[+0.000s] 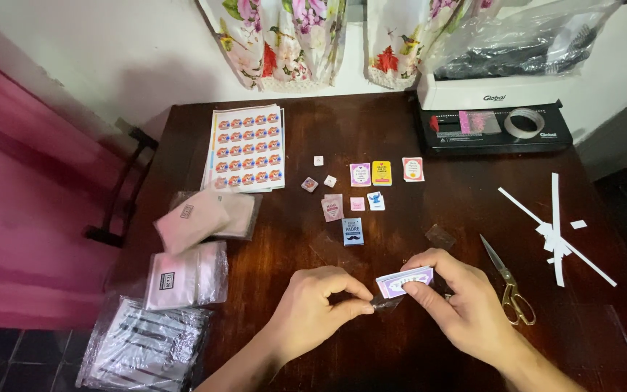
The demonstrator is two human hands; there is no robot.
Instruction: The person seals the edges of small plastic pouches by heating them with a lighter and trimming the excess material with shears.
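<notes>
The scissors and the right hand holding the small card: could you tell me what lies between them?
Only bare dark table shows between the scissors and the right hand in the head view.

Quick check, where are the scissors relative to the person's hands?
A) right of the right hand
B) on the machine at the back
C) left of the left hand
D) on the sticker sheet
A: the scissors lie on the table just right of the right hand, which holds a small card stack with the left hand.
</notes>
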